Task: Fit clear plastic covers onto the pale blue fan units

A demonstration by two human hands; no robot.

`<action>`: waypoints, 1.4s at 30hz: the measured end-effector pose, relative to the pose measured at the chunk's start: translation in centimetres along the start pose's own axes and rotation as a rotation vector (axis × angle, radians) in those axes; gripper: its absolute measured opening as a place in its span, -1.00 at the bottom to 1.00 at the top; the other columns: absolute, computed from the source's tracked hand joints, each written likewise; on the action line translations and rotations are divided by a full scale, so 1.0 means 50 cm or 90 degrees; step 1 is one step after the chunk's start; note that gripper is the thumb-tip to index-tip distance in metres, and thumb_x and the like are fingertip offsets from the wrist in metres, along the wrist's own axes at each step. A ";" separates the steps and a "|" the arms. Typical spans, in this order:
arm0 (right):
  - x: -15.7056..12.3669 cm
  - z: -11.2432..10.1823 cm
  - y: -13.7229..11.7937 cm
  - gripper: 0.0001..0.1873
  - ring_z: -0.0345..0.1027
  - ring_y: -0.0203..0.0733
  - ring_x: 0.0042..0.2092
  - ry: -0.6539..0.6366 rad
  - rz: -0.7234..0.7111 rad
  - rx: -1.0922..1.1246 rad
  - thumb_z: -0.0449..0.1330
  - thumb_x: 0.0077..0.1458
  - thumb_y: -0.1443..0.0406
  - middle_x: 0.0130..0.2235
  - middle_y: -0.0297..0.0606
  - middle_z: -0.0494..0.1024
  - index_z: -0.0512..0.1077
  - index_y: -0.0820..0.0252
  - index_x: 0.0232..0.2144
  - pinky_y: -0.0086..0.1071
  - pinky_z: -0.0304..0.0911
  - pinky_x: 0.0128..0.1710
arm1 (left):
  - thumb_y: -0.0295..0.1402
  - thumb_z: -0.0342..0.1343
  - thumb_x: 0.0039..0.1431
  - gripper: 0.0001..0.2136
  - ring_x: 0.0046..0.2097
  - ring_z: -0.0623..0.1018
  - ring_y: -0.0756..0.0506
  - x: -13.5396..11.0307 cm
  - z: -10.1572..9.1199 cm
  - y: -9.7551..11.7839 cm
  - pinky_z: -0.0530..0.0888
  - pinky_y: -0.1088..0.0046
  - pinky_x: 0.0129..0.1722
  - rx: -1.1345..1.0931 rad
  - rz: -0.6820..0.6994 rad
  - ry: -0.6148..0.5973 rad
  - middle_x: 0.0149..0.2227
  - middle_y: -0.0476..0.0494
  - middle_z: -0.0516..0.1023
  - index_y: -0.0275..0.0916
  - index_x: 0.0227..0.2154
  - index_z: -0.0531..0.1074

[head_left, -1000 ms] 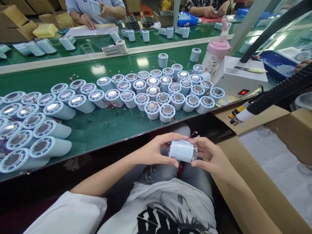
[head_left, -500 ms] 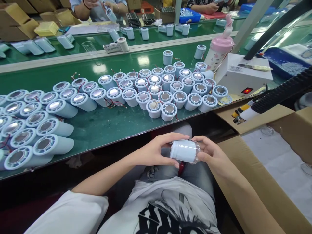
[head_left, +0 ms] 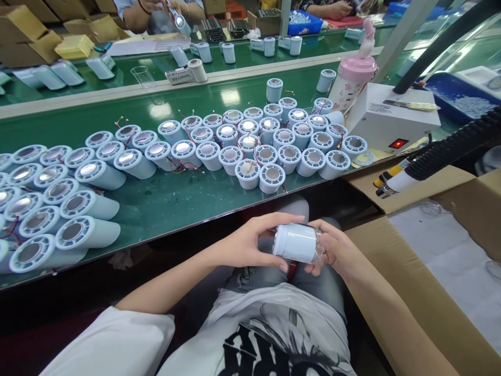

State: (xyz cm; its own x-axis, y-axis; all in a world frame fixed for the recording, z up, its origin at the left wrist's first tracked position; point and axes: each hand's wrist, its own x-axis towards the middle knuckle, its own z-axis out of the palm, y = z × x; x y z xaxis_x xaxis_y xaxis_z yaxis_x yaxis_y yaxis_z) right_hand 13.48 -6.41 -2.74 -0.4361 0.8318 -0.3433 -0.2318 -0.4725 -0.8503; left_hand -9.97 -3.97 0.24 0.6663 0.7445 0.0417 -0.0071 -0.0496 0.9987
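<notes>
Above my lap, my left hand [head_left: 260, 243] curls its thumb and fingers around the left end of a light-blue cylindrical housing [head_left: 295, 243]. A clear plastic cover [head_left: 319, 246] sits over the right part of that housing. My right hand [head_left: 332, 243] grips the cover's end, its fingers bent around it and partly hidden. The piece lies nearly level between both hands. Just beyond the hands, many similar housings [head_left: 272, 177] stand on the green bench [head_left: 176, 201], round metal discs facing up and thin red wires between several of them.
At right are a white box with a lit red switch [head_left: 391, 122], a pink cup [head_left: 354, 78], a black hose [head_left: 454, 143] and an open carton [head_left: 371, 256]. A clear cup [head_left: 143, 77] stands by the rail. Co-workers' hands [head_left: 172, 8] hold parts across the line.
My right hand has turned around the clear cover's end, its fingers now lower and more closed. My left hand stays almost still. The belt parts across the line shift slightly left.
</notes>
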 end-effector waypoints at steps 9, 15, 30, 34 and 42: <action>0.029 -0.025 0.035 -0.50 0.45 -0.25 -0.60 0.128 -0.070 0.209 0.36 -0.06 -0.09 -0.51 -0.28 0.60 0.45 0.18 -0.28 -0.53 0.34 -0.67 | -0.42 0.48 -0.22 -0.20 0.18 0.46 -0.30 0.117 0.002 -0.045 0.42 0.23 0.13 -0.170 -0.097 0.010 0.21 -0.33 0.41 -0.18 0.18 0.38; 0.051 -0.107 0.054 -0.63 0.49 -0.28 -0.45 0.310 -0.202 0.314 0.14 0.19 0.01 -0.40 -0.26 0.62 0.47 0.20 -0.26 -0.55 0.34 -0.60 | -0.30 0.46 -0.17 -0.29 0.15 0.48 -0.31 0.312 0.050 -0.089 0.33 0.12 0.19 -0.191 -0.149 -0.064 0.11 -0.36 0.52 -0.32 0.12 0.44; 0.063 -0.148 -0.012 -0.60 0.55 -0.28 -0.35 0.299 -0.247 0.285 0.06 0.27 -0.06 -0.34 -0.35 0.63 0.50 0.07 -0.23 -0.58 0.42 -0.46 | -0.24 0.46 -0.16 -0.42 0.11 0.51 -0.26 0.427 0.046 -0.090 0.28 0.13 0.24 -0.146 -0.138 -0.102 0.01 -0.29 0.60 -0.34 -0.02 0.53; 0.033 -0.131 -0.036 -0.54 0.54 -0.26 -0.23 0.282 -0.250 0.218 -0.03 0.30 -0.10 -0.26 -0.35 0.63 0.50 0.02 -0.18 -0.57 0.44 -0.31 | -0.26 0.46 -0.16 -0.40 0.12 0.50 -0.26 0.430 0.044 -0.089 0.29 0.11 0.23 -0.141 -0.131 -0.109 0.01 -0.31 0.59 -0.33 0.00 0.49; 0.006 -0.120 -0.009 -0.77 0.52 -0.21 -0.30 0.257 -0.285 0.044 0.19 0.20 0.05 -0.27 -0.39 0.58 0.39 -0.02 -0.18 -0.43 0.44 -0.28 | -0.40 0.49 -0.24 -0.34 0.15 0.48 -0.24 0.324 0.034 -0.071 0.41 0.17 0.13 -0.154 -0.111 -0.131 0.18 -0.35 0.43 -0.24 0.01 0.41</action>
State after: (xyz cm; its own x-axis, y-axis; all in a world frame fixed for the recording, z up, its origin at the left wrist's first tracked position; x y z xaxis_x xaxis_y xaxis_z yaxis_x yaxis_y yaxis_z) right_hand 18.69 -4.21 -4.85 0.0786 0.9925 -0.0937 -0.3777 -0.0573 -0.9241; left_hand 2.12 7.10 -2.66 0.8092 0.5768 -0.1115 -0.0399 0.2433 0.9691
